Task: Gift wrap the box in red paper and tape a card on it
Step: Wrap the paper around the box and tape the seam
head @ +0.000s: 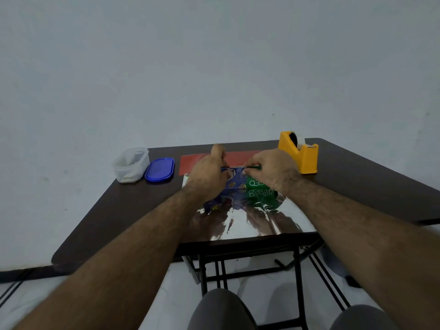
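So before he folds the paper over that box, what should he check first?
1. Box sits on the wrapping paper, silver side up: ok.
2. Both hands on the box, left hand and right hand gripping its top edge: ok.
3. Paper wide enough to cover the box: cannot tell.
4. Yellow tape dispenser close by on the table: ok.
5. Card ready: cannot tell, none plainly visible.
6. Clear tub and blue lid out of the way: ok.

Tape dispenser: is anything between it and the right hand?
Nothing visible. The yellow tape dispenser stands just right of the right hand, with bare table between them. That hand and the left hand are both gripping the box.
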A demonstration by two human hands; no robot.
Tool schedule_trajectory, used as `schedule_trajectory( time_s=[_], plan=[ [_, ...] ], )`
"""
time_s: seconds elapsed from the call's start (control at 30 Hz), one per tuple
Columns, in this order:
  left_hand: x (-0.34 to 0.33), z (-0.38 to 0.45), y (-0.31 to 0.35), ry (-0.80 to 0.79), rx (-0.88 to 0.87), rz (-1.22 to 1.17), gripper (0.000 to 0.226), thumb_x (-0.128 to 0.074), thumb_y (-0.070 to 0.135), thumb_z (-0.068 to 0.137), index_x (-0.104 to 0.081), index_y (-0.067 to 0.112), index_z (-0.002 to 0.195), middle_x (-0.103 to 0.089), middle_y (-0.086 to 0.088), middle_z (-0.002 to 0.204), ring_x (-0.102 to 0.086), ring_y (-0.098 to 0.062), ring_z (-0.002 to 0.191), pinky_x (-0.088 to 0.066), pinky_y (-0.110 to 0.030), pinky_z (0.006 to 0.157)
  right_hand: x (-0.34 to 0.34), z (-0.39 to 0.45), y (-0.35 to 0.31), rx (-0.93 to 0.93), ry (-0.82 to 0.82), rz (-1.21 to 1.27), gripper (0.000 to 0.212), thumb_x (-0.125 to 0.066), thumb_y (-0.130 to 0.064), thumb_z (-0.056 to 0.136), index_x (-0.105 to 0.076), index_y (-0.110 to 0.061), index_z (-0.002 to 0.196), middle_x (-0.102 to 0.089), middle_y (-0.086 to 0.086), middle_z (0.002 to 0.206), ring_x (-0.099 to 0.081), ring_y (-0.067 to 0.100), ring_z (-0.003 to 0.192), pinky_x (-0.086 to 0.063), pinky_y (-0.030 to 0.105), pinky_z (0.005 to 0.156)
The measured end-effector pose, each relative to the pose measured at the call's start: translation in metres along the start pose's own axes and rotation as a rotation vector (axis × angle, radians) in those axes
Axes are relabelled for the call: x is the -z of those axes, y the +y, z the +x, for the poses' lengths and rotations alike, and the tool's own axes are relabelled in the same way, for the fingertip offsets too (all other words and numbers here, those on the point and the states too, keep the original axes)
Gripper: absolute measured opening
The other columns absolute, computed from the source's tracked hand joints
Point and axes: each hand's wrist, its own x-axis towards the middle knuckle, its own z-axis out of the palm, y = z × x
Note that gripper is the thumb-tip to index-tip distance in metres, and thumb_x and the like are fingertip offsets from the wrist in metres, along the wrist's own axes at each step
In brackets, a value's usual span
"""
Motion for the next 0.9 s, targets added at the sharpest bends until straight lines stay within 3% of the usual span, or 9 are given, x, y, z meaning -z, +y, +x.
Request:
schedule_trajectory(
  time_s=[0.23,0.33,0.43,0.5,0.63,0.9],
  plan=[
    [0.001,-0.002,0.0,0.0,-0.002,-0.011,0.044,-0.075,0.014,0.095,-0.039,0.027,0.117,-0.072,-0.001,0.111,-0.069,-0.023,0.098,-0.065,-0.049,0.08,0.001,-0.001,0.002,0.005,0.023,-0.079,0.035,-0.071,-0.057,0.094,-0.082,-0.03,0.113,-0.081,-0.006,0.106,-0.072,0.019,0.099,-0.06,0.033,0.081],
    [0.003,-0.002,0.003,-0.016,-0.022,0.025,0.053,-0.071,0.008,0.095,-0.042,0.026,0.135,-0.073,-0.001,0.12,-0.068,-0.025,0.106,-0.063,-0.05,0.089,0.006,-0.001,0.0,0.051,0.001,-0.237,0.037,-0.065,-0.057,0.097,-0.079,-0.026,0.11,-0.077,-0.002,0.097,-0.07,0.023,0.095,-0.058,0.035,0.076],
    [0.006,-0.002,0.007,-0.043,-0.088,0.156,0.062,-0.068,0.008,0.094,-0.047,0.024,0.15,-0.07,-0.002,0.134,-0.063,-0.026,0.121,-0.055,-0.047,0.103,0.01,-0.004,0.002,0.064,-0.005,-0.188,0.044,-0.068,-0.056,0.095,-0.074,-0.031,0.13,-0.077,-0.003,0.116,-0.069,0.025,0.111,-0.059,0.04,0.09],
    [0.005,-0.002,0.008,-0.033,-0.137,0.24,0.049,-0.068,0.013,0.096,-0.059,0.023,0.143,-0.068,0.001,0.136,-0.06,-0.024,0.125,-0.051,-0.046,0.107,0.013,-0.007,-0.003,0.052,-0.039,-0.042,0.045,-0.068,-0.054,0.096,-0.072,-0.032,0.135,-0.076,-0.005,0.126,-0.068,0.022,0.118,-0.057,0.04,0.099],
    [0.003,-0.002,0.01,-0.017,-0.147,0.27,0.024,-0.064,0.02,0.1,-0.07,0.024,0.123,-0.07,0.003,0.122,-0.061,-0.023,0.114,-0.051,-0.046,0.1,0.009,-0.006,-0.011,0.031,0.008,-0.009,0.027,-0.071,-0.041,0.098,-0.081,-0.026,0.118,-0.08,-0.004,0.111,-0.073,0.02,0.104,-0.059,0.036,0.094],
    [0.008,-0.003,0.016,-0.036,-0.107,0.273,0.02,-0.066,0.017,0.099,-0.072,0.023,0.117,-0.071,0.002,0.117,-0.061,-0.024,0.109,-0.054,-0.045,0.095,0.012,-0.008,-0.002,-0.058,-0.001,0.016,0.02,-0.075,-0.04,0.094,-0.083,-0.024,0.103,-0.079,-0.004,0.094,-0.072,0.021,0.088,-0.058,0.032,0.077]
  ],
)
